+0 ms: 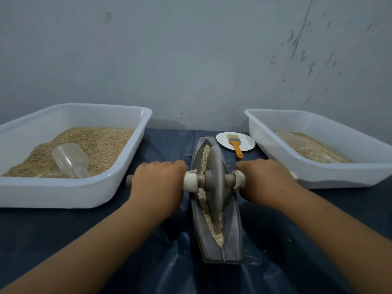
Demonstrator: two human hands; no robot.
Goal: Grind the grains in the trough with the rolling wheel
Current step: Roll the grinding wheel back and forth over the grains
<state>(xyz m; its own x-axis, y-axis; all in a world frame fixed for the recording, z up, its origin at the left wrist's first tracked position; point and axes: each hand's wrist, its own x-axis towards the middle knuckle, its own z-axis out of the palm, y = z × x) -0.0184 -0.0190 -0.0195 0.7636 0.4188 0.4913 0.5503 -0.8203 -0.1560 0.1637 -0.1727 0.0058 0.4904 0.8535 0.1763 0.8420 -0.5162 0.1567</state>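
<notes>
The rolling wheel [214, 183] stands in the middle of the long trough [216, 200]. The left hand [158, 183] and right hand [265, 183] each hold one end of its handle. The trough points straight away from the person, with grains [214, 228] lying both ahead of the wheel and behind it.

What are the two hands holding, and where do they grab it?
The rolling wheel, by its axle: the left hand grips the left handle, the right hand grips the right handle.

The left grip [158, 183] and right grip [266, 182] are bare, 2 forearms unsleeved.
</notes>
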